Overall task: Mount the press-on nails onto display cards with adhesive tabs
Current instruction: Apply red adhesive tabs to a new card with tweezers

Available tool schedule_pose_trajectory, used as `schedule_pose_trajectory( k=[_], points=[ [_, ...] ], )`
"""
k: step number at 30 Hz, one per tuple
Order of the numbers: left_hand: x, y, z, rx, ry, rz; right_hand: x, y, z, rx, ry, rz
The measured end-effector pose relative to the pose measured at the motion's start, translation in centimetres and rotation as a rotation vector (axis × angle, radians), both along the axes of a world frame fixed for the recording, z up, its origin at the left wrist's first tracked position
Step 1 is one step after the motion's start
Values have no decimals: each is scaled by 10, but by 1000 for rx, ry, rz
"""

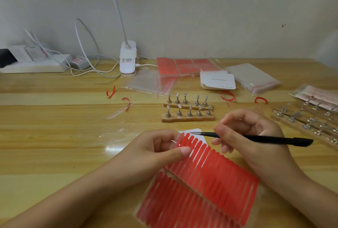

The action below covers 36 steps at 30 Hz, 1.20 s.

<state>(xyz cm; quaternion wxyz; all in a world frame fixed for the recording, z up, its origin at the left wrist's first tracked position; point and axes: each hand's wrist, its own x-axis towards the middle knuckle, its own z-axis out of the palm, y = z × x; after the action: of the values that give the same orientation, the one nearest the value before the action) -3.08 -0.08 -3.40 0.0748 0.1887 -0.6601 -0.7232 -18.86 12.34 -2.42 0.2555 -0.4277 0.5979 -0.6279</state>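
Pinching the tab sheet (210, 178) by its top corner, the left hand (161, 147) steadies it on the table (54, 145) — the right hand (243, 132) grips tweezers (256, 137), tip at that corner.

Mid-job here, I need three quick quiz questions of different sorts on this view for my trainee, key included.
1. True or false: the right hand holds black tweezers whose tip points at the top of the red adhesive tab sheet.
2. Which hand steadies the sheet's upper left corner? A) left hand B) right hand C) neither
3. Fill in: each of the two wooden stands behind the hands carries ____ metal nail holders.

Key: 1 true; 2 A; 3 five.
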Motion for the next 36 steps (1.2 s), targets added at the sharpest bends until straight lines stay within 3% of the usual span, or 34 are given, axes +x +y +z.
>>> schedule_pose_trajectory(
  k=[21,25,27,30,33,36],
  points=[
    [1,-8,-2,-23,-56,-82,-1,-2,-1,-60,43,47],
    [2,-11,1,-248,-79,-133,-3,-4,-1,-85,-96,63],
    [4,-14,2,-272,-59,-176,-3,-3,-1,-82,-187,78],
    [8,-18,3,-244,-61,-269,-11,-6,6,-21,-357,155],
    [8,-18,5,-94,-10,-249,-19,-8,15,117,-436,161],
    [9,-17,6,5,23,-225,-14,-6,17,18,-497,103]
  ],
)
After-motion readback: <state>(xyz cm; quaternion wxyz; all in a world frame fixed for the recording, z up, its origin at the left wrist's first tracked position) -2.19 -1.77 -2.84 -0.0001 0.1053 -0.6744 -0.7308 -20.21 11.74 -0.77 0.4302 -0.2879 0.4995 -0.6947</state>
